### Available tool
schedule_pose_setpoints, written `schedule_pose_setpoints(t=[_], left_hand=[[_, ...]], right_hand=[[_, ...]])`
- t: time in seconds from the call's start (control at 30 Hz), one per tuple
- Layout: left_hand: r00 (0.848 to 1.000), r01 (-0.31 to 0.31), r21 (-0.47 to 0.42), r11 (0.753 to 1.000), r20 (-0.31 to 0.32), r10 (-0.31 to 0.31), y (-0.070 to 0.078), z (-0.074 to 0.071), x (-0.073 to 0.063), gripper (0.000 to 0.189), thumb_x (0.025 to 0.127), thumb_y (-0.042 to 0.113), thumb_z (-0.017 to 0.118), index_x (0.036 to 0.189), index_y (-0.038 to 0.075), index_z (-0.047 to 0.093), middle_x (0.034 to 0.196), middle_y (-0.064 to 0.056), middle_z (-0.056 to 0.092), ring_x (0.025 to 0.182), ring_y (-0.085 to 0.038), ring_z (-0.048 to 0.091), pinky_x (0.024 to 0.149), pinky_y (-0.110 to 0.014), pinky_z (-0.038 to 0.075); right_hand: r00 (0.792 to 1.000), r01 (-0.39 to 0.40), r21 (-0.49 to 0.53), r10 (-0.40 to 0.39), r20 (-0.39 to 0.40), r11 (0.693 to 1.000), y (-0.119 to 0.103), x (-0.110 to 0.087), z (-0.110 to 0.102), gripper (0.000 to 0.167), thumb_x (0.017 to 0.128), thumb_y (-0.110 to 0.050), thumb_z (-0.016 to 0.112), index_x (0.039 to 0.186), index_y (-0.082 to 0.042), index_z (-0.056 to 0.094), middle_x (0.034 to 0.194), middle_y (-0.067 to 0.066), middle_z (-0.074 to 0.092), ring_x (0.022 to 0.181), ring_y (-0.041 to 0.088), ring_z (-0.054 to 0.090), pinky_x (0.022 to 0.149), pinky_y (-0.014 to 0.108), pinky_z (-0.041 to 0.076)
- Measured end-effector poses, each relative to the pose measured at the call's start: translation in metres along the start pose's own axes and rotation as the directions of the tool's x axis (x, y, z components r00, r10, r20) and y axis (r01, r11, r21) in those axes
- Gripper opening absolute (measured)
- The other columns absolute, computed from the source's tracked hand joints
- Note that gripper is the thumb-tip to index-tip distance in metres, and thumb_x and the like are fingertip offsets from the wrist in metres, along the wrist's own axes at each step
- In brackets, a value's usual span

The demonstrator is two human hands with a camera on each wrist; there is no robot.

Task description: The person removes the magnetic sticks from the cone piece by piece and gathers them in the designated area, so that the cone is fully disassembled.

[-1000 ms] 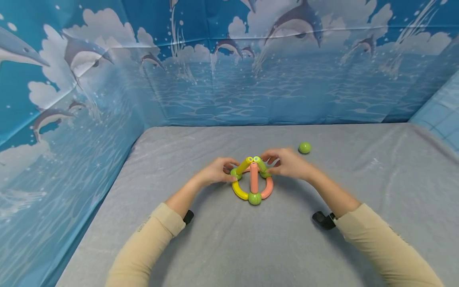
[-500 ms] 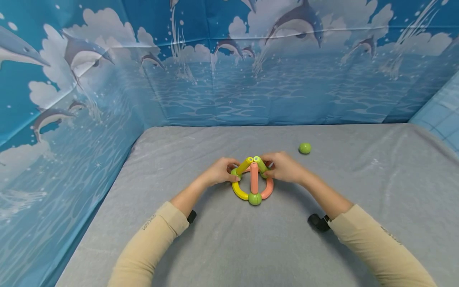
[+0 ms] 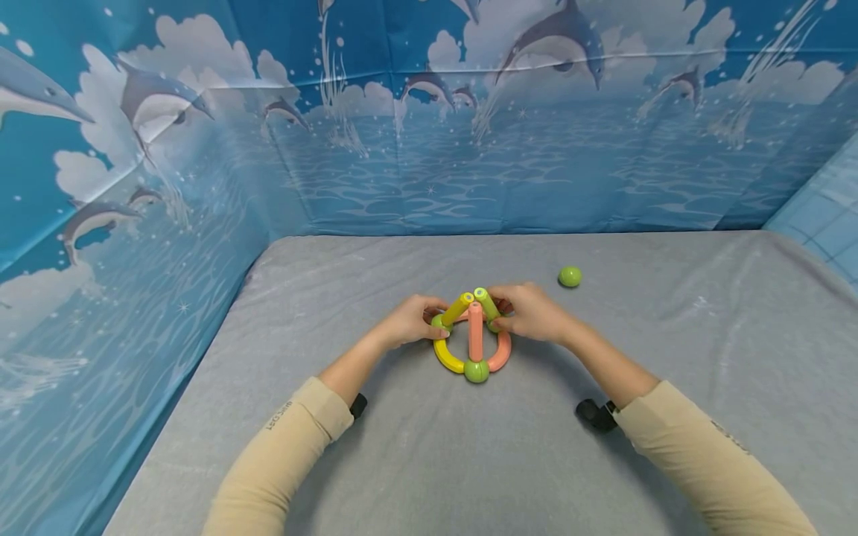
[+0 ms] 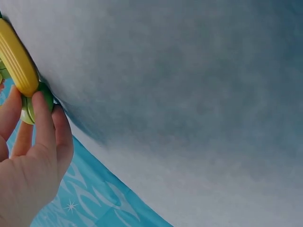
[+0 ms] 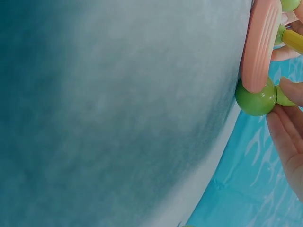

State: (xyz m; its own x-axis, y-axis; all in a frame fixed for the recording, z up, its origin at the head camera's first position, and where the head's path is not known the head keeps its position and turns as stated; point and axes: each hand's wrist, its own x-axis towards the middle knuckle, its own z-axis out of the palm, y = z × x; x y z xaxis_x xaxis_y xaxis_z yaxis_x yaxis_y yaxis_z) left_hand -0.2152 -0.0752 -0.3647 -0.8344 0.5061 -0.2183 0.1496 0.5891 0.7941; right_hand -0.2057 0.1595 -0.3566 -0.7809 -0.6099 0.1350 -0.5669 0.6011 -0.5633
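A magnetic stick-and-ball toy stands mid-table in the head view. Its base is a ring of curved rods, one yellow (image 3: 447, 358) and two salmon (image 3: 500, 351), joined by green balls (image 3: 477, 371). Three straight rods lean inward from the balls: yellow (image 3: 457, 309), light green (image 3: 488, 306) and salmon (image 3: 475, 332). Their upper ends come close together, with no ball on top. My left hand (image 3: 410, 321) grips the left green ball (image 4: 28, 112), fingers around it. My right hand (image 3: 532, 313) pinches the light green rod's lower end, beside the right green ball (image 5: 256, 98).
A loose green ball (image 3: 570, 277) lies on the grey cloth (image 3: 415, 447) behind the right hand. A blue dolphin-print curtain (image 3: 415, 171) borders the table at the back and left.
My right hand has moved inward and closed its fingers on the light green rod. That rod's upper end has shifted slightly away from the other two. My left hand has settled closer around its ball.
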Motion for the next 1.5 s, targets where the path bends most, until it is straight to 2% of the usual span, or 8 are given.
schedule_pose_setpoints(t=[0.2, 0.67, 1.0, 1.5], left_hand=[[0.999, 0.002, -0.052, 0.999, 0.032, 0.000, -0.003, -0.001, 0.002, 0.046, 0.083, 0.000, 0.068, 0.128, 0.002, 0.055, 0.123, -0.015, 0.057, 0.104, -0.024, 0.055, 0.077, -0.028, 0.050], [0.997, -0.002, -0.157, 0.988, 0.082, 0.015, -0.013, -0.002, 0.009, 0.050, 0.083, -0.003, 0.067, 0.131, 0.001, 0.053, 0.123, -0.016, 0.057, 0.102, -0.024, 0.057, 0.076, -0.028, 0.051], [0.996, 0.019, -0.158, 0.987, 0.085, -0.006, -0.014, -0.002, 0.009, 0.052, 0.082, -0.002, 0.068, 0.131, 0.002, 0.052, 0.126, -0.015, 0.055, 0.104, -0.023, 0.055, 0.078, -0.028, 0.050], [0.997, 0.039, -0.153, 0.987, 0.076, -0.028, -0.011, -0.001, 0.009, 0.052, 0.082, -0.002, 0.068, 0.131, 0.002, 0.053, 0.125, -0.014, 0.056, 0.106, -0.024, 0.054, 0.080, -0.029, 0.050]], right_hand=[[1.000, 0.016, -0.005, -0.016, -0.012, 1.000, 0.002, -0.001, 0.001, 0.021, 0.076, 0.002, 0.073, 0.086, -0.010, 0.059, 0.089, 0.004, 0.066, 0.084, 0.021, 0.065, 0.073, 0.034, 0.053], [0.999, 0.024, -0.024, -0.025, -0.044, 0.999, 0.005, 0.000, 0.003, 0.022, 0.075, 0.000, 0.074, 0.088, -0.011, 0.060, 0.090, 0.004, 0.067, 0.084, 0.019, 0.066, 0.072, 0.037, 0.053], [0.998, 0.038, -0.060, -0.041, -0.045, 0.997, 0.006, 0.000, 0.002, 0.022, 0.076, -0.002, 0.075, 0.086, -0.012, 0.059, 0.087, 0.001, 0.066, 0.084, 0.019, 0.066, 0.072, 0.038, 0.052], [0.998, 0.038, -0.035, -0.040, -0.042, 0.999, 0.006, 0.001, 0.000, 0.024, 0.074, 0.002, 0.075, 0.081, -0.011, 0.056, 0.087, 0.004, 0.067, 0.082, 0.021, 0.067, 0.069, 0.035, 0.054]])
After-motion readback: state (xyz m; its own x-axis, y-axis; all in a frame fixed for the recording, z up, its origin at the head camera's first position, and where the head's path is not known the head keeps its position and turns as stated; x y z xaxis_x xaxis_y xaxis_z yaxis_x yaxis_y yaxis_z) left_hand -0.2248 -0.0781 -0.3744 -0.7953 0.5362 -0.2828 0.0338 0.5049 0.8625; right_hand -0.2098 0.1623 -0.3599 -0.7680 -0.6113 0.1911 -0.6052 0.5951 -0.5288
